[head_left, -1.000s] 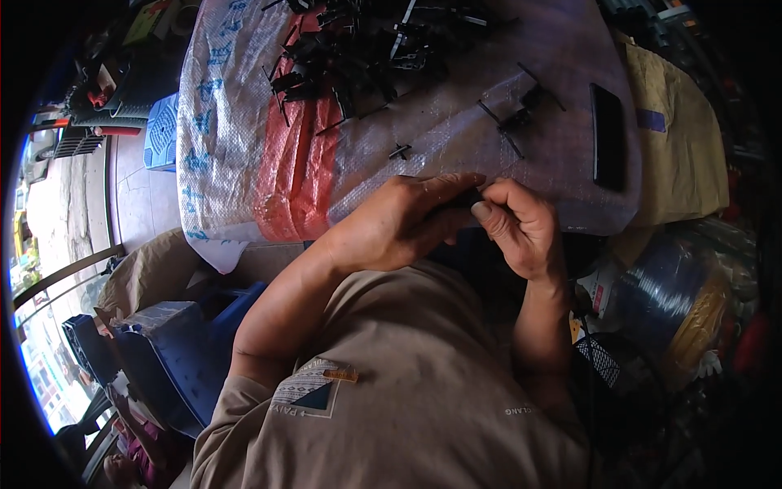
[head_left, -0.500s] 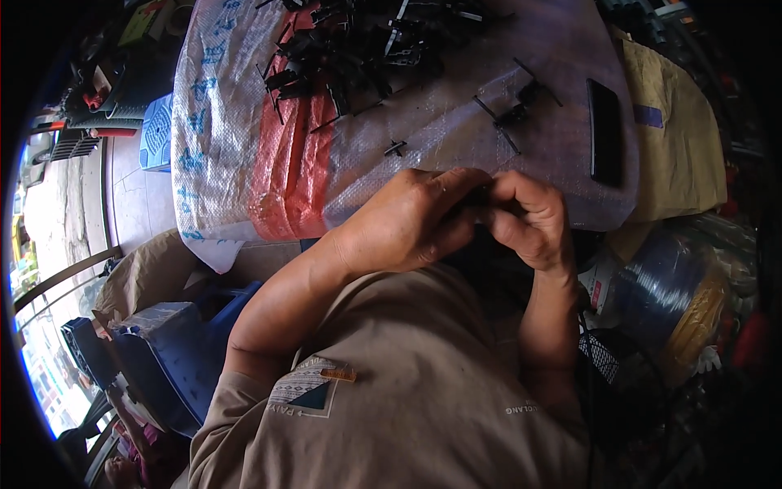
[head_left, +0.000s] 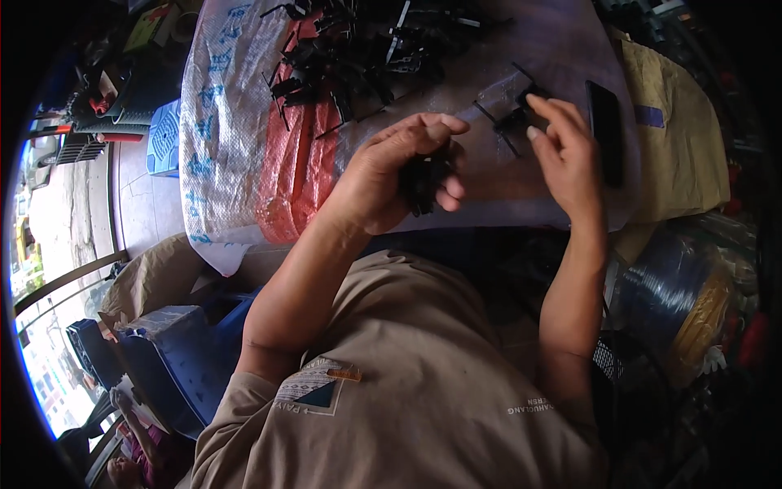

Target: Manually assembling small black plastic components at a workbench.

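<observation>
My left hand (head_left: 407,167) is curled around a dark bundle of small black plastic parts (head_left: 423,179), held above the near edge of the table. Which kind of part they are, I cannot make out. Over to the right, my right hand (head_left: 566,147) has its thumb and forefinger apart, close beside two black pieces with thin rods (head_left: 511,121) on the sheet. Whether the fingertips touch these pieces is unclear. A large heap of similar black parts (head_left: 350,49) lies at the far side of the table, some with thin rods sticking out.
A woven plastic sheet (head_left: 220,163) with a red band covers the table. Near its right edge lies a black phone (head_left: 604,122). Tan sacking (head_left: 680,138) hangs at the right, a blue plastic bin (head_left: 175,350) stands lower left, and a wrapped roll (head_left: 672,285) sits lower right.
My hands were together near the table's edge and have separated. The left stays with the black parts, slightly further left; the right has reached forward and right to the two black pieces.
</observation>
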Demonstrator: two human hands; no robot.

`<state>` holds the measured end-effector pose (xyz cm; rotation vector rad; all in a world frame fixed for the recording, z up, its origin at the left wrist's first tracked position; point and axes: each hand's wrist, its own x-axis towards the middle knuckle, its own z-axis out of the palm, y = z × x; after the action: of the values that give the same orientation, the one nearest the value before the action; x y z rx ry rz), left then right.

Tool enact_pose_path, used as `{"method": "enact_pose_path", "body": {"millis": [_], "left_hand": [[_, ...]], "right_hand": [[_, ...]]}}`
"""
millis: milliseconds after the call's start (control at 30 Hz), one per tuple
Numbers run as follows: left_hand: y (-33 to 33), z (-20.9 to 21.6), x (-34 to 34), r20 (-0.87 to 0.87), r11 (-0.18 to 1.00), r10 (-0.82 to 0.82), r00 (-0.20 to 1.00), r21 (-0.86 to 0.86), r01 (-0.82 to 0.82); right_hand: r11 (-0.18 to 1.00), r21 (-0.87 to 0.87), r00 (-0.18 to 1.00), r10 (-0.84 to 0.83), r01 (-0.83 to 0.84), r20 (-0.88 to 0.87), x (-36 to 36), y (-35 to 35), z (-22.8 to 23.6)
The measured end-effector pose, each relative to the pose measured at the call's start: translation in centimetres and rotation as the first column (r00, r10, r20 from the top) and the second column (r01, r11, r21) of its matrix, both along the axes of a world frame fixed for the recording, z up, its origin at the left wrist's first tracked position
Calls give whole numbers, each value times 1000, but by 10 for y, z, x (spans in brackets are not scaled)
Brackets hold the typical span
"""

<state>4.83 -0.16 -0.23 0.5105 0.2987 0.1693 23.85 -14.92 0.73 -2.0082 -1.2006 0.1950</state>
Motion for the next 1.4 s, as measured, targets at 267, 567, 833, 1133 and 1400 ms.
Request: {"method": "enact_pose_path", "body": {"millis": [267, 567, 833, 1133, 1400], "left_hand": [[13, 3, 8, -29, 993, 102, 994, 65, -100], [7, 32, 1, -69, 524, 143, 987, 852, -17], [-11, 49, 6, 81, 267, 196, 977, 955, -133], [-24, 35, 20, 198, -92, 299, 934, 980, -178], [-31, 31, 21, 178, -71, 395, 901, 984, -163]], "right_hand": [[998, 37, 937, 61, -51, -345, -9, -6, -19], [911, 363, 873, 331, -196, -359, -30, -1, 13], [805, 592, 635, 478, -40, -607, -47, 9, 8], [858, 514, 811, 305, -6, -500, -53, 15, -8], [850, 527, 731, 360, 0, -580, -51, 9, -6]]}}
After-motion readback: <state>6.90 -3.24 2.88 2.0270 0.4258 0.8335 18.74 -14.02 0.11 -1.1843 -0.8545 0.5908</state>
